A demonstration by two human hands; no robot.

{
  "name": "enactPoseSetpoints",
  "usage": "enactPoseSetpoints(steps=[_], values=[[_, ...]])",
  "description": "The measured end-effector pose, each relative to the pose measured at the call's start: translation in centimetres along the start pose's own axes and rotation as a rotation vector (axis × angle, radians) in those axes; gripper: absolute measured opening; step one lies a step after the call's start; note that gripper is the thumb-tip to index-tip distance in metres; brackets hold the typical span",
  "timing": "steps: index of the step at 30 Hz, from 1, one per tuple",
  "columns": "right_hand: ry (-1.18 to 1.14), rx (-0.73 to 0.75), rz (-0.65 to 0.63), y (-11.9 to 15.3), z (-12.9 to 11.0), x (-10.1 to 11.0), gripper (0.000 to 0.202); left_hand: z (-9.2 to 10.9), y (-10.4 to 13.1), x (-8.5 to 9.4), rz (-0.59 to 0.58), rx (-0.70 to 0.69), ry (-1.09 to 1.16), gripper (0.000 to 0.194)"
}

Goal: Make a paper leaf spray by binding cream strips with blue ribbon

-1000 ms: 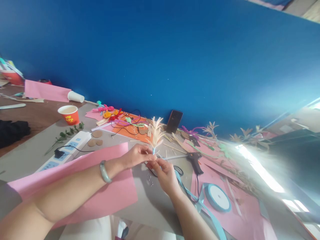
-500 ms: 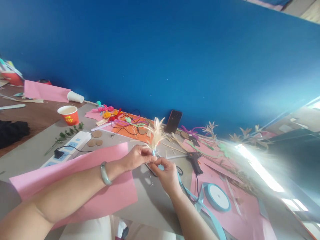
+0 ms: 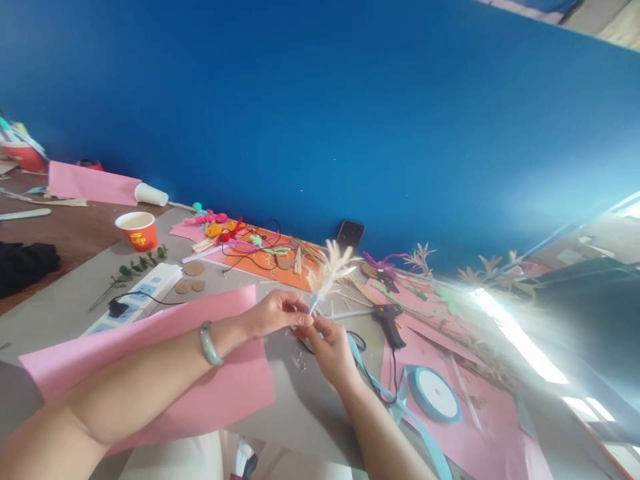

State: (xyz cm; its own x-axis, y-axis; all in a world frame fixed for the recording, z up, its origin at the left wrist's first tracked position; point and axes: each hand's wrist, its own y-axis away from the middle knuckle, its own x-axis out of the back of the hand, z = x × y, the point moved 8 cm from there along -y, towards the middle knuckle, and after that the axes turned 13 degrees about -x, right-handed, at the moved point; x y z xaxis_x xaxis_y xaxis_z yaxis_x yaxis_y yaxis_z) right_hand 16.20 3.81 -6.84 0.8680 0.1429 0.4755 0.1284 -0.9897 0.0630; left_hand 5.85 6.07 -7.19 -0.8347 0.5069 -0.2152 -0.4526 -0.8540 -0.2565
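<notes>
The pale flower is up to the left of the glue gun, with its thin petals spread out and its top leaning toward the gun's side. There is a bit of light blue at its base. The left hand, farther left of the glue gun, has its thumb and fingers pinched on that base. The right hand, down and to the left of the gun, has its thumb and finger squeezed at the very bottom of the flower too. I cannot tell if blue ribbon is caught in that pinch. To do this small work well, it would help to hold low and snug, turn the flower a little at a time, and leave the soft petals alone, since they look easy to bend. Any ribbon there should lie flat and tight. The light blue ribbon lies loose below the glue gun, beside its roll, and could snag on the gun's cord. The phone leans on the blue wall, up and left of the gun. The big pink paper is well to the gun's left, under the left arm.
</notes>
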Motion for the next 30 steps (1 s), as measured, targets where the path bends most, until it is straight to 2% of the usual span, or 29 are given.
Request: enactPoseSetpoints(steps=[5, 8, 10, 17, 26, 30], values=[[-0.115, 0.006, -0.134, -0.3, -0.1, -0.8, 0.04, 0.2, -0.3, 0.2, -0.053, -0.028, -0.017, 0.029], [-0.116, 0.004, -0.169, -0.2, -0.3, -1.0, 0.042, 0.3, -0.4, 0.1, -0.1, -0.037, -0.068, 0.031], [-0.11, -0.024, -0.168, -0.2, -0.2, -1.0, 0.04, 0.1, -0.4, 0.2, -0.089, -0.025, -0.08, 0.03], [-0.064, -0.131, 0.019, -0.3, 0.9, 0.6, 0.026, 0.7, -0.4, 1.3, 0.115, -0.134, -0.251, 0.024], [0.158, 0.137, 0.3, 0.7, -1.3, 1.5, 0.02, 0.3, 0.0, 1.8, 0.253, -0.116, -0.292, 0.023], [0.176, 0.177, 0.315, 0.9, -1.4, 1.4, 0.024, 0.1, 0.1, 2.0, 0.279, -0.104, -0.313, 0.025]])
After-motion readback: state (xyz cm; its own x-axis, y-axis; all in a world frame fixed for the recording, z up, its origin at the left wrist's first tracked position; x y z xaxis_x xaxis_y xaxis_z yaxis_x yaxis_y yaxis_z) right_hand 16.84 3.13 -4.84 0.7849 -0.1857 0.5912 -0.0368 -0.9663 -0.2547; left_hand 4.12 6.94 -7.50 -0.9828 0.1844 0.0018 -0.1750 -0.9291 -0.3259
